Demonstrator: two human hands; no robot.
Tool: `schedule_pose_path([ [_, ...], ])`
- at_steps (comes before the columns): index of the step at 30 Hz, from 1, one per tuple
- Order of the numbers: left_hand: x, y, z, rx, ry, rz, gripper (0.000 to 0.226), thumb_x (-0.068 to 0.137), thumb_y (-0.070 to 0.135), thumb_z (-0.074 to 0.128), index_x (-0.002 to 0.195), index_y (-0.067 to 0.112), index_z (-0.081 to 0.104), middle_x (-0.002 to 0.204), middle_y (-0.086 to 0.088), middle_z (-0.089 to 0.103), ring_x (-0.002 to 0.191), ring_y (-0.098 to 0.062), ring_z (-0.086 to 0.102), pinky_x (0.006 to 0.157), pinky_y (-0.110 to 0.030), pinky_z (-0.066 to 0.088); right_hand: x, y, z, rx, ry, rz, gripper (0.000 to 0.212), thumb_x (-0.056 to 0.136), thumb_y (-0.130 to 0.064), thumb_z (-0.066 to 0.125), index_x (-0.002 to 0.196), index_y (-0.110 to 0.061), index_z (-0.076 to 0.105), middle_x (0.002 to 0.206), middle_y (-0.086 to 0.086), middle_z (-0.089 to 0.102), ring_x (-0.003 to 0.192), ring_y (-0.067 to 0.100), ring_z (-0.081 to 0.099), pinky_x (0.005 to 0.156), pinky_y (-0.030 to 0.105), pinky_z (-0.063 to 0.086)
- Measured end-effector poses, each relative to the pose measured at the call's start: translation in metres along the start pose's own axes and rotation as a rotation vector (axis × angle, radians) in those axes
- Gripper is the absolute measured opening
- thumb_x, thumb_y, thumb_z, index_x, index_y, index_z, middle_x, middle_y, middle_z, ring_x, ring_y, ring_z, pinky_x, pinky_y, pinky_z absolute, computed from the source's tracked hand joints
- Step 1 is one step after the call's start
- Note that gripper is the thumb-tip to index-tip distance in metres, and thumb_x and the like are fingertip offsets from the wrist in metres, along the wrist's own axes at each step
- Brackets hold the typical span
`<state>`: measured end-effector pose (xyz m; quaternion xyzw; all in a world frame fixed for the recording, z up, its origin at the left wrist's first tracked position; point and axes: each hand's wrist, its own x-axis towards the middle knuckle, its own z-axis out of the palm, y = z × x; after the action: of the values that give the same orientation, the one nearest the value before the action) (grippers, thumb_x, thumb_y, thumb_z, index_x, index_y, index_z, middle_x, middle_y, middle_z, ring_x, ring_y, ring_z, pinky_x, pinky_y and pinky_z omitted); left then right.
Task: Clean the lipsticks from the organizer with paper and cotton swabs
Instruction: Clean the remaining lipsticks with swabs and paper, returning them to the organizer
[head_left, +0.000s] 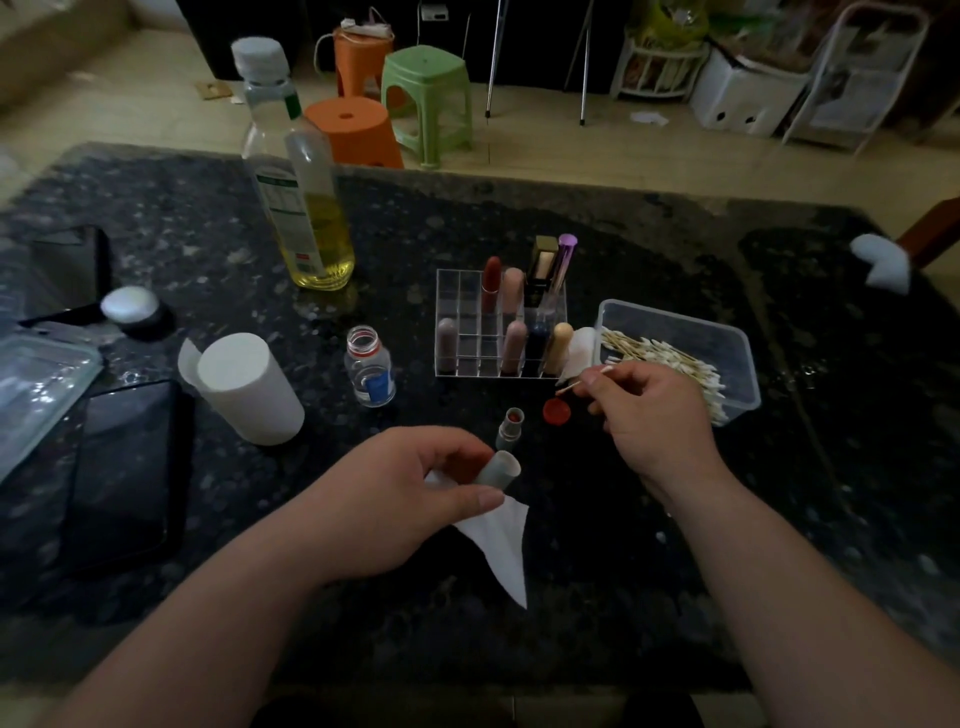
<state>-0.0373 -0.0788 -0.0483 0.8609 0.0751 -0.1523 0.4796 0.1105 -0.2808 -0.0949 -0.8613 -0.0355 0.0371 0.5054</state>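
A clear acrylic organizer (457, 322) stands mid-table with several lipsticks (490, 283) upright in its cells. My left hand (395, 499) grips a grey lipstick cap (497, 469) together with a piece of white paper (501, 545) that hangs below it. The uncapped lipstick base (510, 427) stands on the table just beyond that hand. My right hand (649, 415) pinches a cotton swab (584, 380), its tip pointing left over a small red bottle cap (556, 410).
A clear tub (737, 338) of cotton swabs sits right of the organizer. A paper roll (249, 387), a small open bottle (370, 371), a tall oil bottle (306, 208) and a dark tablet (124, 467) lie to the left on the dark stone table (623, 597).
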Motion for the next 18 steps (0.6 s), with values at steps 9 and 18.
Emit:
schedule_pose_path([
  [9,-0.01,0.01,-0.003,-0.056,0.07,0.035,0.022,0.077,0.04,0.084,0.093,0.046,0.071,0.105,0.031,0.069,0.098,0.009,0.065,0.086,-0.016,0.048,-0.058,-0.059,-0.046,0.422,-0.204,-0.13,0.015,0.087,-0.025,0.069,0.075,-0.016,0.074,0.074,0.012,0.073,0.062,0.021,0.062,0.056,0.027,0.049],
  [18,-0.035,0.034,0.008,-0.13,0.016,0.121,0.029,0.073,0.048,0.075,0.102,0.049,0.072,0.105,0.022,0.072,0.1,0.003,0.066,0.092,-0.03,0.053,-0.103,-0.062,-0.08,0.381,-0.312,-0.262,0.012,0.076,-0.023,0.071,0.082,-0.014,0.077,0.072,0.017,0.07,0.059,0.022,0.063,0.055,0.023,0.052],
])
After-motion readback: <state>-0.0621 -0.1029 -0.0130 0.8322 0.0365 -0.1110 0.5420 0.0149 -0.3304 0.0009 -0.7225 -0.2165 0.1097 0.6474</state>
